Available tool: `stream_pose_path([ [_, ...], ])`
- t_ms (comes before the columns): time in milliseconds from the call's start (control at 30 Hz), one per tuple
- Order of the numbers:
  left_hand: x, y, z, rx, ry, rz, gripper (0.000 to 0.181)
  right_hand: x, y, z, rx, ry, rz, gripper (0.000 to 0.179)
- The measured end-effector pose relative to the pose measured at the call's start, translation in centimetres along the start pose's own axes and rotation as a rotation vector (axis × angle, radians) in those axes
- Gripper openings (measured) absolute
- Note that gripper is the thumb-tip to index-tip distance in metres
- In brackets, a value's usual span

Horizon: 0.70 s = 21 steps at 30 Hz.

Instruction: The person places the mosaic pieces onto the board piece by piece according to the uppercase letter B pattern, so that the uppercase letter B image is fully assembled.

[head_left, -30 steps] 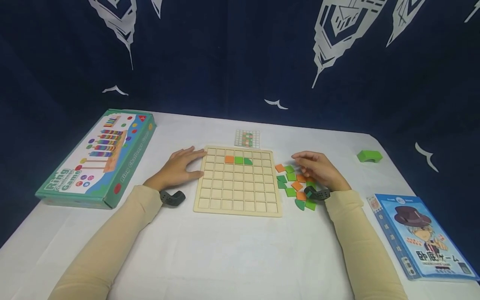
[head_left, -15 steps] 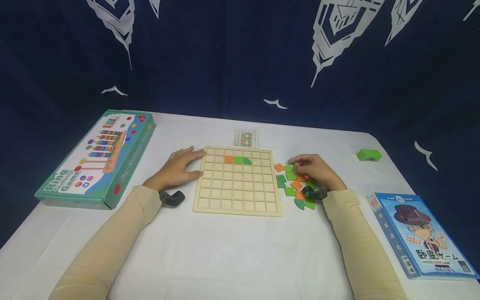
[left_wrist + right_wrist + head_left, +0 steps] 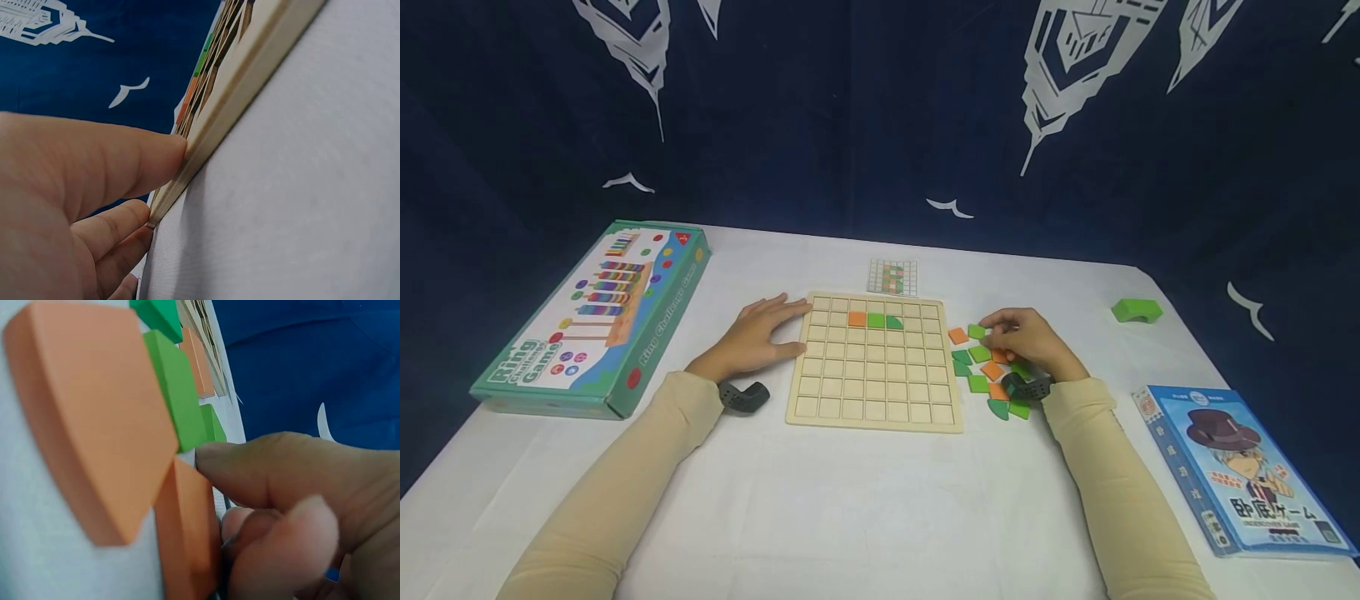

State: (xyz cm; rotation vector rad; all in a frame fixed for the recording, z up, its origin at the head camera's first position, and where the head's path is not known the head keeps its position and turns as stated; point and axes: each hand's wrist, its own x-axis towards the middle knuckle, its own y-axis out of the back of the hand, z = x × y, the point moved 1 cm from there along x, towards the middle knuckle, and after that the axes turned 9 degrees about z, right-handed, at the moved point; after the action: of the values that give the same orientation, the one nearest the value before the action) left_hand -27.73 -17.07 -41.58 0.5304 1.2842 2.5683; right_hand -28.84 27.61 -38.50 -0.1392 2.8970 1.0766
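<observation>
My left hand [image 3: 760, 333] rests along the left edge of a pale wooden grid board [image 3: 853, 368], with thumb and fingertips at its rim in the left wrist view. In an upper row lie an orange tile [image 3: 857, 320], a light green square tile [image 3: 876, 321] and a dark green rounded tile [image 3: 894, 322]. To the board's right, my right hand [image 3: 1030, 337] pinches another light green tile [image 3: 976, 332] at its right edge. In the right wrist view the thumb [image 3: 234, 465] overlaps this tile, and the fingers are curled beneath it.
Several orange and green tiles [image 3: 978, 384] lie scattered beside the board, partly under the right hand. A small pattern card [image 3: 892, 277] lies behind the board. A ring game box [image 3: 602, 317] stands left; a green arch block [image 3: 1137, 311] and blue game box [image 3: 1247, 475] lie right.
My right hand has lowered to the tiles and brought thumb and fingers to the far light green tile, which has shifted slightly away from me. My left hand has stayed at the board.
</observation>
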Motion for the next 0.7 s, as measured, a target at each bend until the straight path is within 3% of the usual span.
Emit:
stream_pose_path([
  [400, -0.2, 0.0, 0.1, -0.007, 0.001, 0.002, 0.072, -0.2, 0.2, -0.6, 0.005, -0.056, 0.036, 0.038],
  [700, -0.2, 0.2, 0.3, -0.009, 0.006, 0.002, 0.072, -0.6, 0.6, -2.1, 0.022, 0.004, 0.076, 0.036],
])
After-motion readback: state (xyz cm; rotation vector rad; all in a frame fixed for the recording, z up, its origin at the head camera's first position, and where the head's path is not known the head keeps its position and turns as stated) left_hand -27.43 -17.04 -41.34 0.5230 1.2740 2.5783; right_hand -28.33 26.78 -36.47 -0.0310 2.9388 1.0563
